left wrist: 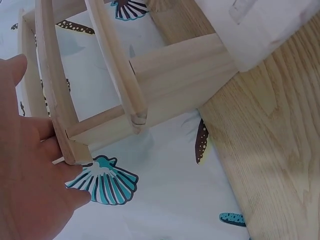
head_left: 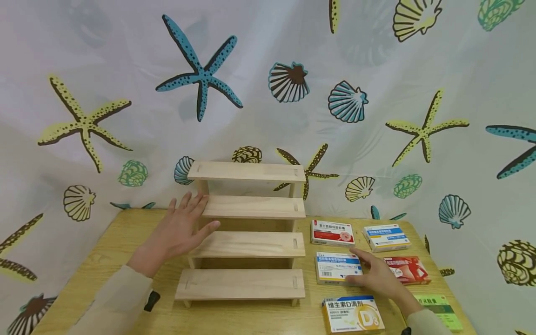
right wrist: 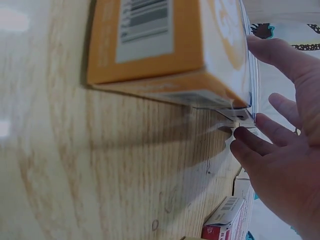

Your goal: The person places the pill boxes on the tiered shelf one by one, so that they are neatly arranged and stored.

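Observation:
A stepped wooden rack (head_left: 247, 244) of pale boards stands on the table. My left hand (head_left: 184, 223) rests at the left end of its second board from the top, thumb spread away from the fingers. In the left wrist view, the left hand's fingers (left wrist: 42, 140) reach past the end of a board. My right hand (head_left: 377, 274) hovers at the right side of a blue-and-white medicine box (head_left: 337, 268), thumb and fingers apart; whether they touch it I cannot tell. The right wrist view shows the right hand (right wrist: 285, 135) with spread fingers, beyond the orange vitamin D box (right wrist: 150, 45).
Around the right hand lie a red-and-white box (head_left: 332, 232), another blue-and-white box (head_left: 386, 237), a red box (head_left: 408, 270), a green box (head_left: 439, 309) and the vitamin D box (head_left: 352, 314). A patterned cloth (head_left: 251, 130) hangs behind the wooden table (head_left: 125, 232).

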Demonstrator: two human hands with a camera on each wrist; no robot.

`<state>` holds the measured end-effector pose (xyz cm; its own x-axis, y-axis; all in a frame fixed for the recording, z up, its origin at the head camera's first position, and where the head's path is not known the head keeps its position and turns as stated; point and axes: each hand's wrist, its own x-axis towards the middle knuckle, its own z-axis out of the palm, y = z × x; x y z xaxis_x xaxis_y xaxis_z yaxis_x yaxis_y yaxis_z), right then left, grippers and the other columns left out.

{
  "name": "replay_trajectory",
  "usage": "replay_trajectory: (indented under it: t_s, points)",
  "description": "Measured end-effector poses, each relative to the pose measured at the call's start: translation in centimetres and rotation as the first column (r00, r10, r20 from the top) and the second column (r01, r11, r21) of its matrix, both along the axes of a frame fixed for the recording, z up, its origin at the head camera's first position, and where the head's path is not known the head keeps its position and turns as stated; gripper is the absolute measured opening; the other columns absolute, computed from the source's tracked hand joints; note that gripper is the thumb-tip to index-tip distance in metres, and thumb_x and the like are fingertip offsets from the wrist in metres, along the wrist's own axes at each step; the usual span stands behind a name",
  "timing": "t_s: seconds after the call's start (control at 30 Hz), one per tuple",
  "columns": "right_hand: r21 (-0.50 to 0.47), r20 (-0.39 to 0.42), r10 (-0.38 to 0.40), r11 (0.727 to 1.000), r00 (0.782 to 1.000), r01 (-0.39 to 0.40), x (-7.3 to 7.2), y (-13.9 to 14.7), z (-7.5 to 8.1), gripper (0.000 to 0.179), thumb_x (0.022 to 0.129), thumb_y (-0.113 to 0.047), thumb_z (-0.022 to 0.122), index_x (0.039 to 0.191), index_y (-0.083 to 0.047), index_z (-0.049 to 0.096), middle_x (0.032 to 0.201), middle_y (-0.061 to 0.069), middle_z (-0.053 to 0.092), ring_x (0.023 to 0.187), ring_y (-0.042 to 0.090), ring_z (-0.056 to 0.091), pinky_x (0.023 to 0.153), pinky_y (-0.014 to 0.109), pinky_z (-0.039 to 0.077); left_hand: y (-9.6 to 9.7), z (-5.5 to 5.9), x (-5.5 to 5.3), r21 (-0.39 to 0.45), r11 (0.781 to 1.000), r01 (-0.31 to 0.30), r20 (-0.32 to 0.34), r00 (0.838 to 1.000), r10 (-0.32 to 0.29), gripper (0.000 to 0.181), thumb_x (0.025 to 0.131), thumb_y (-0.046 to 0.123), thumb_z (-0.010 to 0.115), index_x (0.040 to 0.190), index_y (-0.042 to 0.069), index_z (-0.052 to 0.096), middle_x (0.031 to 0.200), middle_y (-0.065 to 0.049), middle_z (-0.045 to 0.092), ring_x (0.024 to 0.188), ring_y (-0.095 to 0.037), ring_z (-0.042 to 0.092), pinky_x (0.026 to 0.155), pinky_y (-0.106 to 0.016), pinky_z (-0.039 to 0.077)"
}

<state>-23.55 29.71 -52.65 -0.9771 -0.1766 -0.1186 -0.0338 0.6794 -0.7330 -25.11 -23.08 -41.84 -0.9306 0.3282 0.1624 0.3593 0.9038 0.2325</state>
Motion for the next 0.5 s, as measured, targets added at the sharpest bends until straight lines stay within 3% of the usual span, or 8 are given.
replay_trajectory:
  t_s: [0.5]
  points:
    - [0.068,0.019,0.050,0.996,0.999,-0.051,-0.01,0.10,-0.11,0.103,0.076,-0.034,0.096,0.162,-0.013,0.043,0.163,0.024,0.045,0.147,0.046,0.047,0.120,0.067,0.036,0.26,-0.28,0.12,-0.005,1.000,-0.005,0.002,1.000,0.005,0.090,0.108,0.063,0.040,0.165,-0.004,0.024,0.172,-0.027,0.023,0.159,-0.057,0.013,0.125,-0.076,0.011]
